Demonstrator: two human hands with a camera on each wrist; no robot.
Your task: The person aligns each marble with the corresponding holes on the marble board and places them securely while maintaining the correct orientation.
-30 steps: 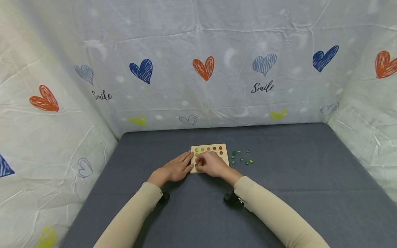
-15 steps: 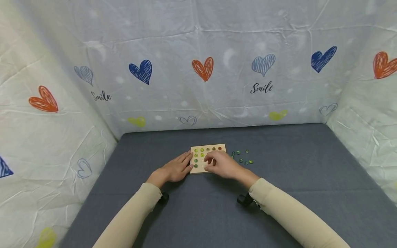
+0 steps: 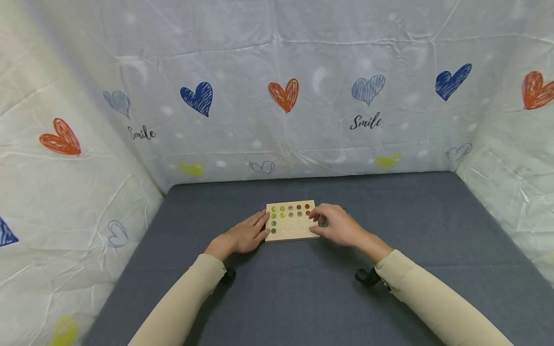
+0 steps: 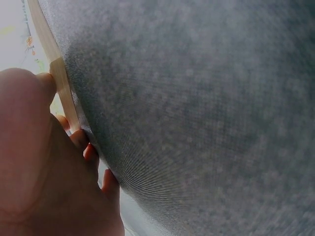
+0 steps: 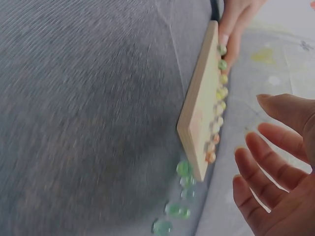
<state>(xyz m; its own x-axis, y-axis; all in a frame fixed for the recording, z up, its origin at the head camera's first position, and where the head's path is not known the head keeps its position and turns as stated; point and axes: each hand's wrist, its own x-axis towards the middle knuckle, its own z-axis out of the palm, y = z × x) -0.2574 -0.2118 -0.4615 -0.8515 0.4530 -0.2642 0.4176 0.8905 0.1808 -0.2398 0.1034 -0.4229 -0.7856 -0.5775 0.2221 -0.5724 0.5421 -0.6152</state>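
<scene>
A pale wooden board with rows of round hollows lies flat on the dark cloth. Glass marbles fill its two back rows, yellow-green at left, clear in the middle, brown at right. Two green marbles sit in the left column of the front rows. My left hand rests against the board's left edge, fingers extended. Over the right edge hovers my right hand, fingers loosely bent and spread from the thumb; the right wrist view shows nothing between them. Loose green marbles lie beside the board, mostly hidden by that hand in the head view.
Dark grey cloth covers the table. A white curtain printed with hearts hangs behind the table's back edge and along both sides. Black wrist cameras sit under both cuffs.
My right hand has let go of a green marble at the board's front left and moved right, across the board, to the loose marbles. My left hand has stayed put.
</scene>
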